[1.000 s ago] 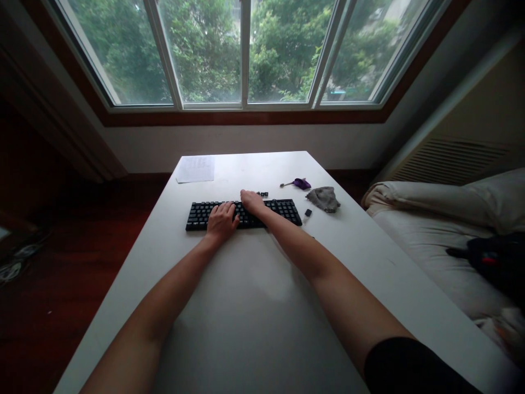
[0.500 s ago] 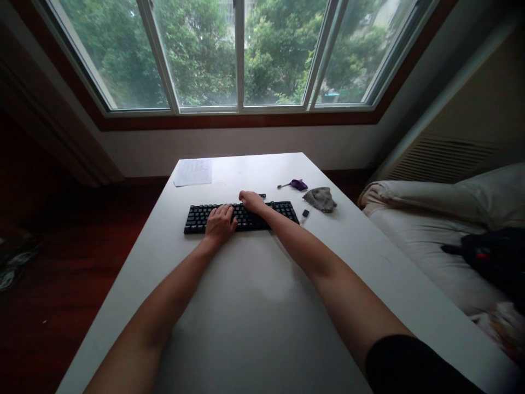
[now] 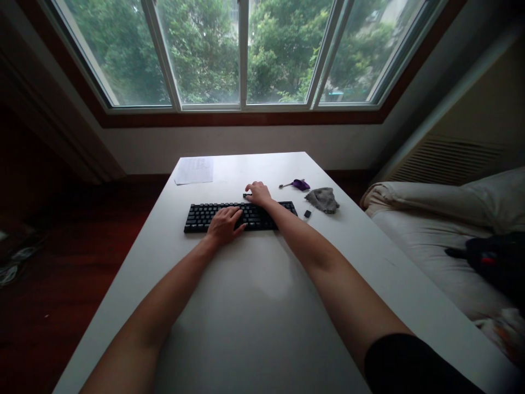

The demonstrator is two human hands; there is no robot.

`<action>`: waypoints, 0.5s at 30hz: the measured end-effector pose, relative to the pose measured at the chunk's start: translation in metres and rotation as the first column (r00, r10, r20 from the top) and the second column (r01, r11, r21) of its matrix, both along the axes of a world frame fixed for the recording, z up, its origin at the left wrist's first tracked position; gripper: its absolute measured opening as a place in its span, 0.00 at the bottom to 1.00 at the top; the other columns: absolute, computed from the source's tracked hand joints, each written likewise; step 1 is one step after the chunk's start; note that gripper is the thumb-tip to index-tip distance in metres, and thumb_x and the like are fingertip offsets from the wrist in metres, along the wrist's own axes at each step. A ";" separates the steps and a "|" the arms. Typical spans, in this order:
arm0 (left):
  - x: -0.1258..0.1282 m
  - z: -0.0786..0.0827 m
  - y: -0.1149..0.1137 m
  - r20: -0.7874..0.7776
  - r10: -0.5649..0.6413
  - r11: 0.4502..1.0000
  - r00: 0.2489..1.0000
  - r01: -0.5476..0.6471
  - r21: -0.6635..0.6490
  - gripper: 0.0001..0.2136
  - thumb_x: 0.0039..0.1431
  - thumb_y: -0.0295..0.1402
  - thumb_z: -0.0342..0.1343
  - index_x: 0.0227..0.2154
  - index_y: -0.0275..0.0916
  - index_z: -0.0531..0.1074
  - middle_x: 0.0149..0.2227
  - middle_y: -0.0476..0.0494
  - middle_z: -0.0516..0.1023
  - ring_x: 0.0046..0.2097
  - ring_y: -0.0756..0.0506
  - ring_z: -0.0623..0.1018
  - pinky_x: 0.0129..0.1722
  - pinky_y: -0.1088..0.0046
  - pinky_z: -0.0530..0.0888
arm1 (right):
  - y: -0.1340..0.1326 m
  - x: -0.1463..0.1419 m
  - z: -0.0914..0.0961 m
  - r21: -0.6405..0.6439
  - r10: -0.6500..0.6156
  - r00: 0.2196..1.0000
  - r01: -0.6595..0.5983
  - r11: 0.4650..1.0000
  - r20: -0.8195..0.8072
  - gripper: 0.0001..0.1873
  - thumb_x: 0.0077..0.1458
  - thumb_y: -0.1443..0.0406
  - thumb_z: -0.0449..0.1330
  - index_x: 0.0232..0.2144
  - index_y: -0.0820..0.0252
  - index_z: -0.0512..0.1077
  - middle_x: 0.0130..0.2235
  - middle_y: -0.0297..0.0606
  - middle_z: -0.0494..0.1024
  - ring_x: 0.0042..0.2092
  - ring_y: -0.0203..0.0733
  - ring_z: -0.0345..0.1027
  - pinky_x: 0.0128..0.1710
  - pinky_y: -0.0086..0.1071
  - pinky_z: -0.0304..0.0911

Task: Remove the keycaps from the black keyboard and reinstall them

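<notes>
A black keyboard (image 3: 199, 219) lies across the white table (image 3: 246, 306). My left hand (image 3: 225, 224) rests on its middle keys, with the fingers stretched and the thumb apart near the front edge. Farther back, my right hand (image 3: 259, 193) reaches over the keyboard's rear edge. Its fingers are curved and spaced apart beside a small dark object (image 3: 246, 195) behind the keyboard. That object is partly hidden by the hand, and its kind is unclear. Right of the keyboard lies a small black rectangular piece (image 3: 307, 214).
A grey cloth (image 3: 322, 200) lies right of the keyboard, near a purple item with a thin stick-like end (image 3: 301, 185). A printed sheet of paper (image 3: 194, 171) lies at the table's back left. Beyond the right edge stands a light-coloured couch (image 3: 422, 246) with a black bag (image 3: 498, 262).
My right hand has moved back and slightly right, off the upper keys, and its fingers have spread. My left hand has slid a little to the right along the keyboard.
</notes>
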State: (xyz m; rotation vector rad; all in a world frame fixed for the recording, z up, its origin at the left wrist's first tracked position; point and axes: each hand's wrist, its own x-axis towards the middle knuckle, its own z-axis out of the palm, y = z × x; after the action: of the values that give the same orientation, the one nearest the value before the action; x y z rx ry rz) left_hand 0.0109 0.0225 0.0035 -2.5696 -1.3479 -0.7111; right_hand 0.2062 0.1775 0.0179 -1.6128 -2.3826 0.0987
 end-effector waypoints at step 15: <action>-0.002 -0.005 0.005 -0.026 -0.061 0.998 0.998 0.061 -0.017 0.24 0.66 0.46 0.55 0.61 0.41 0.70 0.63 0.36 0.71 0.63 0.35 0.69 0.63 0.51 0.66 | -0.008 -0.002 0.015 0.063 0.094 0.994 -0.091 0.994 -0.053 0.13 0.61 0.64 0.60 0.47 0.58 0.79 0.48 0.44 0.80 0.52 0.47 0.67 0.54 0.37 0.58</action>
State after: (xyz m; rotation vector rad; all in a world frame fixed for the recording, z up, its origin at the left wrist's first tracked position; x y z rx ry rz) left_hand 0.0091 0.0273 -0.0018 -2.6335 -1.2776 -0.6758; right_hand 0.2045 0.1694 0.0330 -1.4541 -2.3936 0.0869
